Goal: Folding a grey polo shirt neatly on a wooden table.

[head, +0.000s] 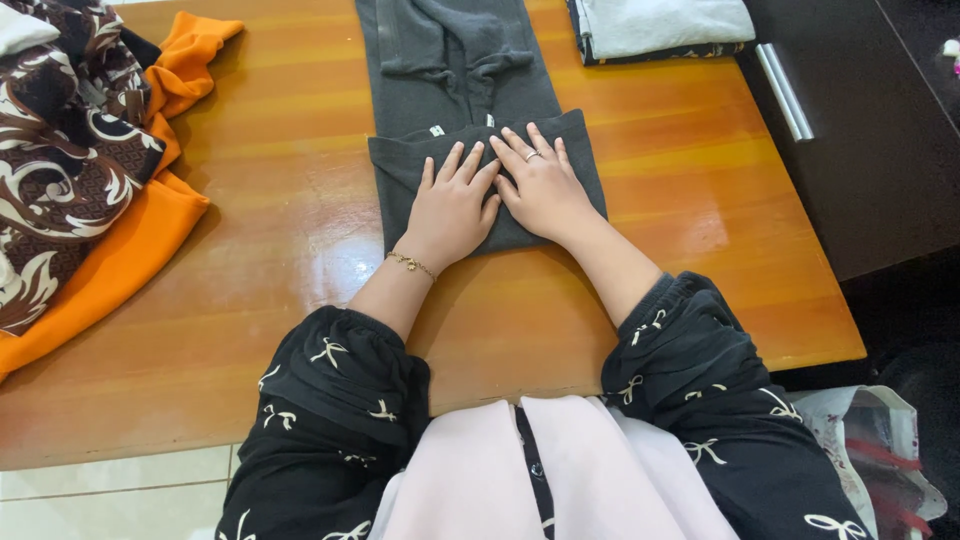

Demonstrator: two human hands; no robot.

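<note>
Two flat hands (pixel 497 190) on folded dark-grey garment (pixel 410 170)

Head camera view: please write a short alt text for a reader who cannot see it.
Two bare hands, left hand and right hand, press flat, side by side, on a folded dark grey garment on a glossy wooden table. An orange cloth under brown patterned fabric lies at the left; a folded light grey cloth lies at the far edge.

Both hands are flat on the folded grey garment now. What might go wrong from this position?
The left hand and right hand press only the folded end of the dark grey garment; its unfolded part looks bunched, so creases may get folded in. The glossy wooden table may let the fold slide. The orange cloth overhangs the table edge and may slip off.
</note>
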